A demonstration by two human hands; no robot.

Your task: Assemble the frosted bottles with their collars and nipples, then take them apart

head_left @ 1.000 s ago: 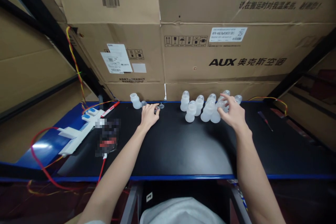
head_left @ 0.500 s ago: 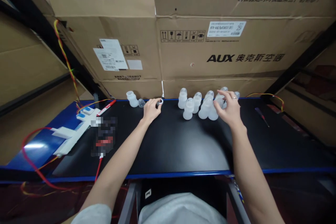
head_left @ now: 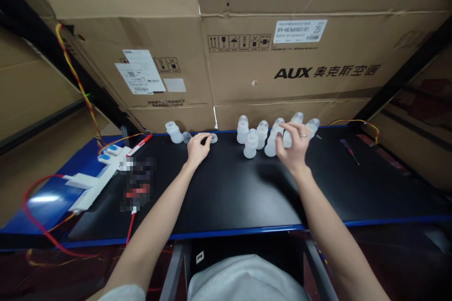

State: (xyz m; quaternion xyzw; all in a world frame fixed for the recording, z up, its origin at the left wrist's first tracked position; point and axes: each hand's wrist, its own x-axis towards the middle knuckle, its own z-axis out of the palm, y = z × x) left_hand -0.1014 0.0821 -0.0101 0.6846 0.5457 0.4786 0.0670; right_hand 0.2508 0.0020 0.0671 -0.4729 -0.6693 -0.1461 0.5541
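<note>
My left hand is near the back edge of the table, thumb and forefinger pinched at the rim of a small pale ring. Just left of it lie a clear dome cap and an uncapped frosted baby bottle, mouth up. My right hand hovers by a group of frosted bottles with clear domed tops, such as this front bottle. Its thumb and fingers are apart, with no held thing visible. The hand partly hides a bottle behind it. Another capped bottle stands farther right.
Cardboard walls off the back of the black table. At left are a white power strip, a red marker, cables and a pixelated object. A screwdriver lies at right.
My right hand has shifted left and lifted off the bottles a little. The ring at my left hand has tipped flatter. The whole view has shifted slightly.
</note>
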